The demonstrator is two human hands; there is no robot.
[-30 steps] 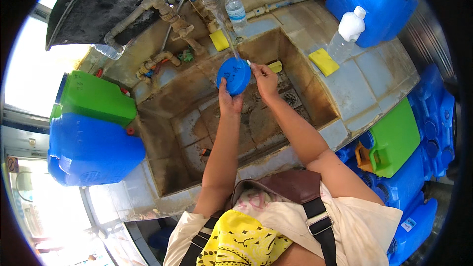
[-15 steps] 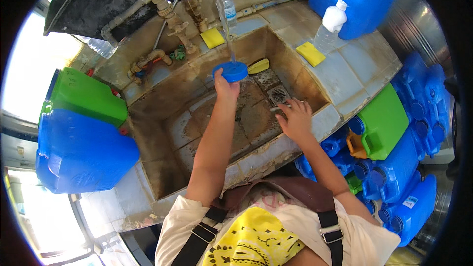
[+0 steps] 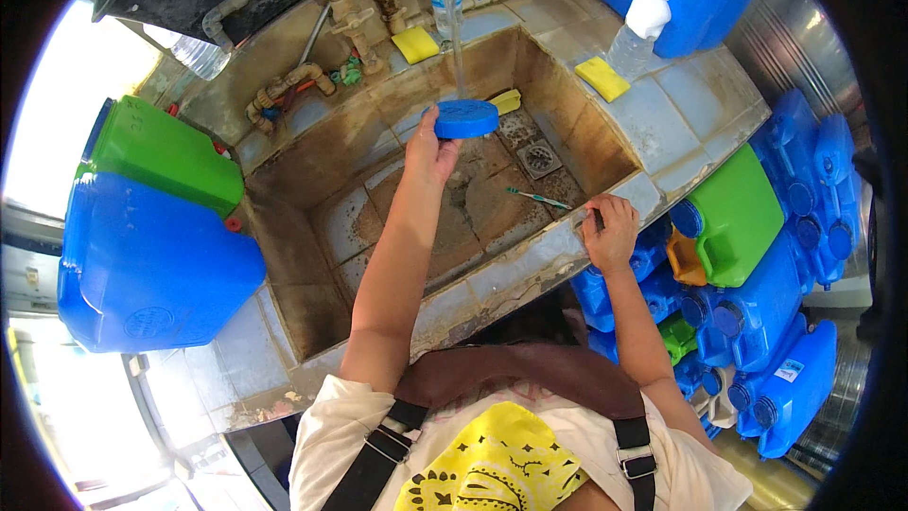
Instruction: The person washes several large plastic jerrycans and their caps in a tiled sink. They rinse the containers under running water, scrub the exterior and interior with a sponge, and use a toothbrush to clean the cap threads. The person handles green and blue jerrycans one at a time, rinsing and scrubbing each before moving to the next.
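My left hand [image 3: 435,151] grips a round blue lid [image 3: 466,119] by its left edge, thumb on the rim, over the sink. A thin stream of water [image 3: 459,61] falls from above toward the lid. At the sink's front rim, my right hand [image 3: 611,232] is closed, fingers curled, around the end of a green and white toothbrush [image 3: 539,197]. The brush's head points left over the basin; the far end of its handle is hidden by the fingers. Below both hands is the stained, tiled sink [image 3: 312,227], with a square drain [image 3: 537,159] at its right.
Yellow sponges [image 3: 602,79] and a clear bottle with a white top [image 3: 641,30] stand on the ledge. A blue jug [image 3: 161,260] and a green jug [image 3: 170,156] flank the left; several blue jugs [image 3: 757,317] crowd the right. Pipes [image 3: 331,0] run behind the sink.
My right hand has moved right, from over the basin to the front rim, and more of the toothbrush now shows. The lid has shifted slightly right and up in view.
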